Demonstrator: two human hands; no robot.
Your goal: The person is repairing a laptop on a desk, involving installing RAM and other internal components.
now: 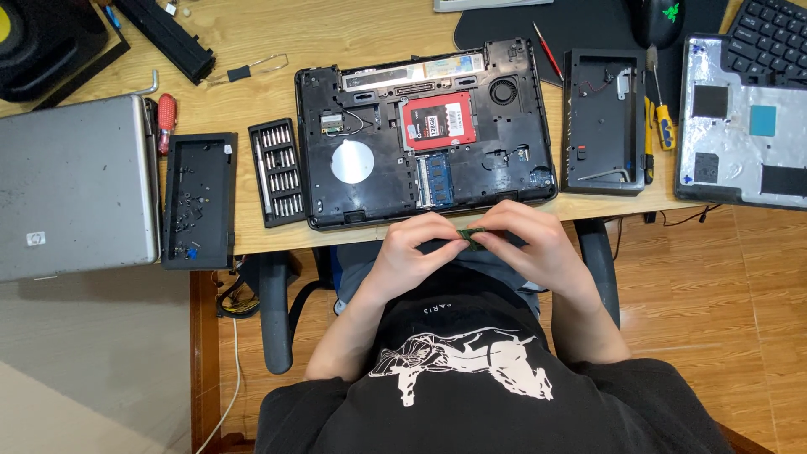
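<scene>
Module: small green memory stick, pinched flat between both hands' fingertips, just before desk edge.
Left hand: fingers clenched on its left end.
Right hand: fingers gripped right end.
Behind: opened black laptop base.

A light wooden bench carried an opened black laptop base, a closed silver laptop, a black screw tray, a bit set, a black cover panel and two screwdrivers.
</scene>
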